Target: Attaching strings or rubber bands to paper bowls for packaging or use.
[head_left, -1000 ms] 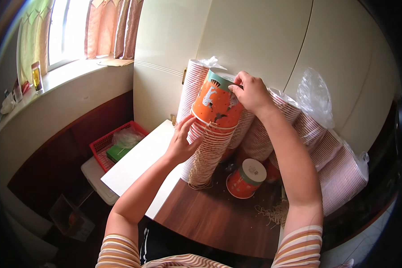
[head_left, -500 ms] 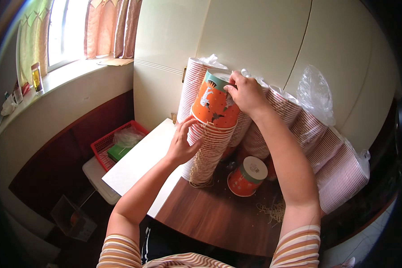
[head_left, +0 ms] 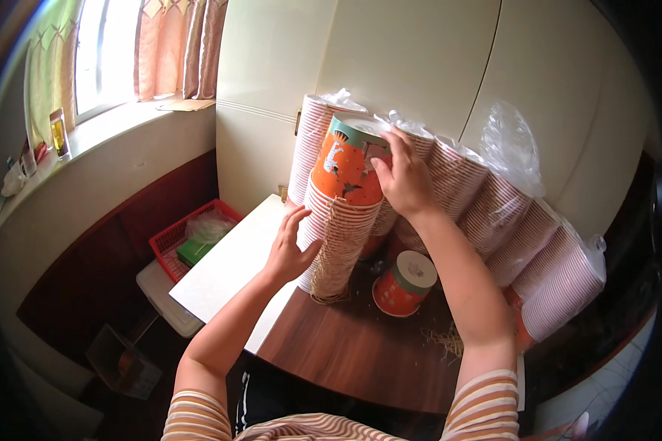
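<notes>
A tall stack of upside-down paper buckets (head_left: 338,226) stands on the brown table, with pale rims below and an orange-and-green printed bucket (head_left: 349,158) on top. Thin strands of tan string (head_left: 329,264) hang down the stack's front and gather at its foot. My right hand (head_left: 404,173) rests against the top bucket's right side, thumb and fingers apart. Beside the stack's left side is my left hand (head_left: 288,250), fingers spread and holding nothing. A single orange-and-green bucket (head_left: 404,284) sits upside down on the table to the right.
Several plastic-wrapped bucket stacks (head_left: 504,217) line the back and right of the table (head_left: 338,353). More loose string (head_left: 445,339) lies near my right forearm. A white board (head_left: 232,257) borders the left, with a red basket (head_left: 176,250) beyond it.
My right hand has loosened from the top bucket's upper edge and slid down to its right side. My left hand has drawn slightly down and away from the stack.
</notes>
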{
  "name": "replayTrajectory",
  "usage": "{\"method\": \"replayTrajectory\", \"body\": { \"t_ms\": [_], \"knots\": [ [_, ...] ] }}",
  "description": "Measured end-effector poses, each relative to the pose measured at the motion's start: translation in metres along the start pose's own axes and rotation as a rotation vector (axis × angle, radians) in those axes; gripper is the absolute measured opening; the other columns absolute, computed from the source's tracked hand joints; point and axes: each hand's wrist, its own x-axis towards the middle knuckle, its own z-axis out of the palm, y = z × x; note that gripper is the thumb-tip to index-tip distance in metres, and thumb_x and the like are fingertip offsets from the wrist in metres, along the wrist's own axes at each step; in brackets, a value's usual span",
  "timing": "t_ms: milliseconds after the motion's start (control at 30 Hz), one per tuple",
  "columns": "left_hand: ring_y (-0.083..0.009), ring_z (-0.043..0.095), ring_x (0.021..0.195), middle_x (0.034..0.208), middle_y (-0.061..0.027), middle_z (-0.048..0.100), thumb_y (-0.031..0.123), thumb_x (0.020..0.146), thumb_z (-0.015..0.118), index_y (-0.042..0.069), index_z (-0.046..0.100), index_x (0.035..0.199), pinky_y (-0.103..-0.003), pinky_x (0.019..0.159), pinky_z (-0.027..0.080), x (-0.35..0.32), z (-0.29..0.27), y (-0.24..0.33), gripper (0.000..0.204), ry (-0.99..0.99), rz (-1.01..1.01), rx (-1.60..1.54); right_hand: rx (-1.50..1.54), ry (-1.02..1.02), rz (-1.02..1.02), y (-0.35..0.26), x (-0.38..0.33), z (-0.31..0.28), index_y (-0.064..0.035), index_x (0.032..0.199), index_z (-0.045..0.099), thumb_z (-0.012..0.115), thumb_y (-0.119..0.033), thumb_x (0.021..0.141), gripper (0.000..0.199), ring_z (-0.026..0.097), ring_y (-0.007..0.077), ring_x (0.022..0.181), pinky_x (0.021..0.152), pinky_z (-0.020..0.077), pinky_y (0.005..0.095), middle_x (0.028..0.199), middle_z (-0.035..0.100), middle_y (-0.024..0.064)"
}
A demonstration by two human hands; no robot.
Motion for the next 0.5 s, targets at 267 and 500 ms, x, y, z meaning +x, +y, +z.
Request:
{"method": "replayTrajectory", "body": {
  "t_ms": [267, 500],
  "knots": [
    [-0.0228, 0.057, 0.101, 0.119, -0.0107, 0.050, 0.005, 0.076, 0.065, 0.006, 0.052, 0.117, -0.031, 0.074, 0.051, -0.124, -0.001, -0.009, 0.043, -0.312, -0.210, -0.101, -0.036, -0.641, 0.698, 0.018, -0.156, -0.052, -0.0009, 0.090, 0.064, 0.069, -0.023, 0.074, 0.028, 0.061, 0.0351, 0.083, 0.073, 0.0483, 0.0437, 0.090, 0.063, 0.0197],
    [-0.0156, 0.061, 0.084, 0.103, -0.0099, 0.056, 0.007, 0.082, 0.064, 0.003, 0.057, 0.109, -0.027, 0.072, 0.051, -0.192, 0.049, 0.011, 0.028, -0.431, -0.540, -0.431, -0.396, -0.420, 0.369, 0.033, -0.294, -0.057, -0.0037, 0.099, 0.058, 0.072, -0.007, 0.068, 0.034, 0.054, 0.0321, 0.099, 0.087, 0.0430, 0.0423, 0.099, 0.061, 0.0126]
  ]
}}
